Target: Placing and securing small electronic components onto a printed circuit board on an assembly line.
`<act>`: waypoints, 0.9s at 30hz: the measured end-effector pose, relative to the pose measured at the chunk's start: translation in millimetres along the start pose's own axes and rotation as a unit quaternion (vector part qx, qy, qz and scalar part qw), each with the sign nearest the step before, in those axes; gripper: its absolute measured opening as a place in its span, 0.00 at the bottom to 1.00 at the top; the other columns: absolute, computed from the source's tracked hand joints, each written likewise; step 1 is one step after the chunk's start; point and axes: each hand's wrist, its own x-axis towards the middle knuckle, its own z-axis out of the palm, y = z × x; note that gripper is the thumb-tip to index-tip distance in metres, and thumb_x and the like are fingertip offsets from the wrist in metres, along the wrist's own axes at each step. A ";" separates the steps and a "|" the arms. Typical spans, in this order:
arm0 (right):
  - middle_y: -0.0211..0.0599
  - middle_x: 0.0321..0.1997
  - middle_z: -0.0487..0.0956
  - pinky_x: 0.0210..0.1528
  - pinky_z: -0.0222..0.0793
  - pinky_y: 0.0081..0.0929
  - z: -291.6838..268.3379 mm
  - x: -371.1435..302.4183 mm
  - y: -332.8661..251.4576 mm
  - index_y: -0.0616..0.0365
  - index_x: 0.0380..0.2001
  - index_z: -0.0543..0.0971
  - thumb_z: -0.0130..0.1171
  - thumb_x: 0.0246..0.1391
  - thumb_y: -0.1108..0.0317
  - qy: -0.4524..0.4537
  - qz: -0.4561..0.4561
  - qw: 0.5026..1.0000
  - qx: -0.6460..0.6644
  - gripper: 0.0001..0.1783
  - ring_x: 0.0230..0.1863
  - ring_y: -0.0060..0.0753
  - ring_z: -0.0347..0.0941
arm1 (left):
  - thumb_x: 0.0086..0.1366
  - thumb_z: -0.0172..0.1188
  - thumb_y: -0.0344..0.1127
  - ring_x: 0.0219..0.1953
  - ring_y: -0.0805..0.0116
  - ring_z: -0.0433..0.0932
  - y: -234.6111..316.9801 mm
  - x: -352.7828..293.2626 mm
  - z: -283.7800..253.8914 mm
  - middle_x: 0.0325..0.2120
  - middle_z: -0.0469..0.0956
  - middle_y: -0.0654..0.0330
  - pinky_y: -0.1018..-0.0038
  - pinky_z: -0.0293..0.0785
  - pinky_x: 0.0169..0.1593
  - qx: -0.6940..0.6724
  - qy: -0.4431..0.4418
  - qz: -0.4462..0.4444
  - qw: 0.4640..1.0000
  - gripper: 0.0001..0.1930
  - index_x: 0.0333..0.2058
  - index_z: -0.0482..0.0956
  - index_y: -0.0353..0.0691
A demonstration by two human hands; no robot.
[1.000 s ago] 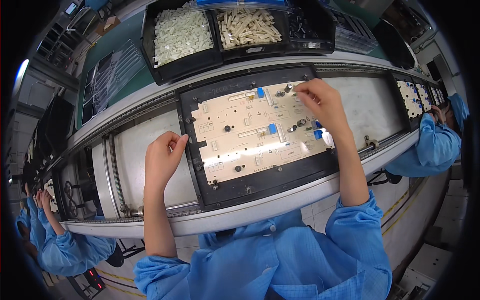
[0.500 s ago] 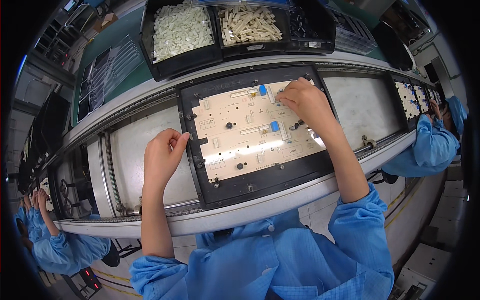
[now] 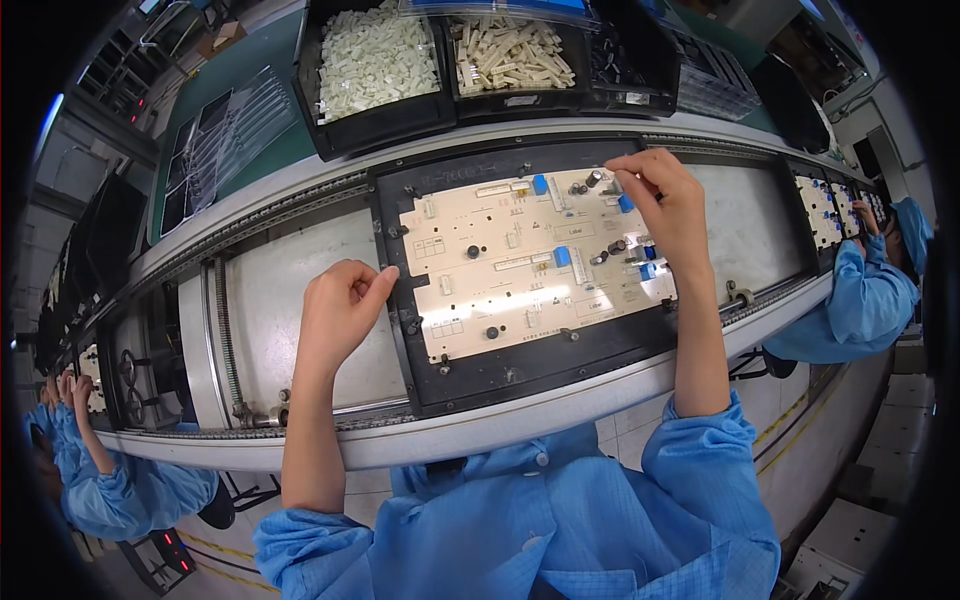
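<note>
In front of me a pale circuit board (image 3: 480, 300) lies in a black frame (image 3: 470, 385) on the conveyor. It carries white connectors, blue parts and black cylinders. My left hand (image 3: 345, 305) is at the frame's left edge, its fingers curled and the thumb against them; whatever they may hold is hidden. Above the board's far right corner is my right hand (image 3: 668, 205), thumb and index tips close together. I cannot make out anything between them. Just left of these tips a black cylindrical part (image 3: 594, 178) stands on the board. A blue part (image 3: 626, 203) shows below them.
Beyond the conveyor stand black bins with white connectors (image 3: 380, 65), beige strip-like parts (image 3: 510, 55) and dark parts (image 3: 615, 60). Clear plastic trays (image 3: 705, 75) are at the right. A co-worker in blue (image 3: 840, 300) works at further boards on the right; others are at left.
My right hand has moved right from the board's far connector, uncovering black cylinders and blue parts. My left hand stays by the frame's left edge. The whole view has shifted slightly.
</note>
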 end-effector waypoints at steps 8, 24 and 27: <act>0.33 0.37 0.76 0.42 0.71 0.29 48.0 -24.4 -38.9 0.54 0.35 0.80 0.59 0.46 0.76 -0.175 -0.215 0.959 0.061 0.10 0.40 0.37 0.72 | 0.57 0.57 0.31 0.33 0.67 0.76 15.4 -11.9 34.6 0.35 0.75 0.55 0.75 0.73 0.36 -0.110 -0.187 0.158 0.963 0.21 0.51 0.72 0.36; 0.35 0.32 0.74 0.41 0.68 0.31 77.7 -58.5 -47.3 0.58 0.27 0.76 0.60 0.47 0.65 -0.325 -0.298 0.897 0.038 0.08 0.38 0.37 0.71 | 0.59 0.58 0.41 0.41 0.53 0.75 -5.4 -9.2 27.6 0.36 0.77 0.48 0.65 0.72 0.46 0.136 -0.300 0.118 0.937 0.21 0.48 0.73 0.35; 0.35 0.31 0.73 0.41 0.68 0.32 74.5 -59.1 -47.0 0.58 0.26 0.76 0.60 0.46 0.65 -0.322 -0.290 0.901 0.022 0.08 0.38 0.37 0.71 | 0.59 0.57 0.41 0.42 0.53 0.75 -3.1 -8.9 24.5 0.36 0.77 0.48 0.65 0.71 0.46 0.150 -0.313 0.096 0.933 0.22 0.49 0.73 0.34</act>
